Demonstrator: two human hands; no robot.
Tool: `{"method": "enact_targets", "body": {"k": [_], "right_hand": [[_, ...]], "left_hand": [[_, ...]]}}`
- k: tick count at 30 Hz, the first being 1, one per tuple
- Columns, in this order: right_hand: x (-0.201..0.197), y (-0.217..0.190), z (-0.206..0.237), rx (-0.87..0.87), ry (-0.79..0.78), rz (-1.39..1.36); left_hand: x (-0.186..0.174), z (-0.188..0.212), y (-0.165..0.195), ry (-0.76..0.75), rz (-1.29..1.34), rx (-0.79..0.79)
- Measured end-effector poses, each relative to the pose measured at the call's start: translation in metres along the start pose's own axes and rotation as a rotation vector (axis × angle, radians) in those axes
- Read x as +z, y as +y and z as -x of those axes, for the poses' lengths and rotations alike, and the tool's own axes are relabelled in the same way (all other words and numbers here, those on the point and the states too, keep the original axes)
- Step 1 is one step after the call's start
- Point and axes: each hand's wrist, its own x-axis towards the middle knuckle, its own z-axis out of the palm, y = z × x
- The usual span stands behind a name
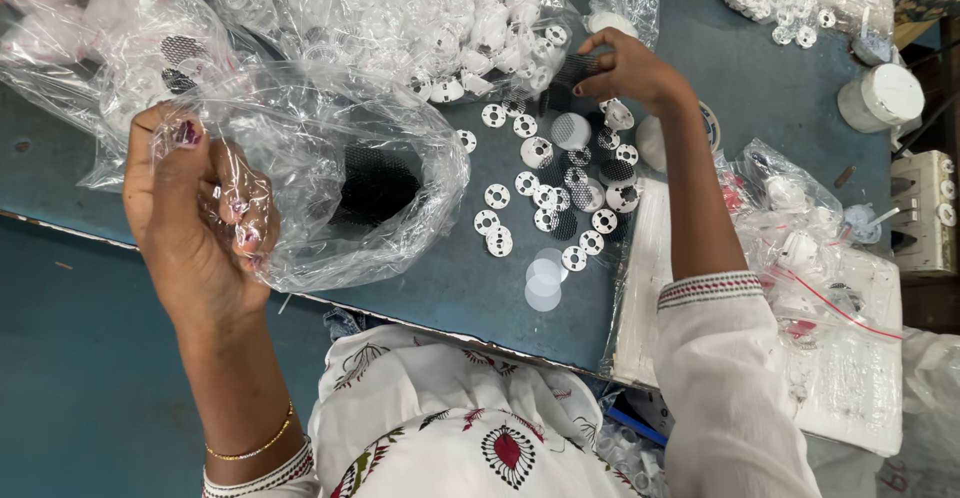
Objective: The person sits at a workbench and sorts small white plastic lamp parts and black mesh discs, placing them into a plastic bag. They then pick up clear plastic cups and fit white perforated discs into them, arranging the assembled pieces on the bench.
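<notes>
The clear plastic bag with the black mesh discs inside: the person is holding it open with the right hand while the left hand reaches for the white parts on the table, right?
Not quite: the hands are swapped. In the head view the left hand holds the clear plastic bag with the black mesh discs inside, while the right hand reaches for the white parts on the table.

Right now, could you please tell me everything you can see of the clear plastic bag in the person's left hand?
The clear plastic bag is thin, crinkled and see-through, and it looks like soft film. It lies on the blue table with its mouth gathered up and pinched in the left hand, near the table's front edge. Inside it sits a dark heap of black mesh pieces. Behind it, apparently touching it, lies a second bag full of white plastic parts.
</notes>
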Motion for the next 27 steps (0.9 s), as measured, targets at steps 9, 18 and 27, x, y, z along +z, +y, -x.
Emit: {"method": "enact_targets", "body": {"k": [9, 18, 27], "right_hand": [[-0.008, -0.029, 0.058, -0.143, 0.017, -0.282], [0.053, -0.173, 0.14, -0.611, -0.068, -0.336], [0.167, -0.228, 0.147, -0.876, -0.001, 0.611]], "left_hand": [[0.002, -0.001, -0.002, -0.04, 0.015, 0.004], [0.021, -0.012, -0.015, -0.009, -0.011, 0.038], [0.038, -0.016, -0.022, -0.091, -0.01, 0.046]]}}
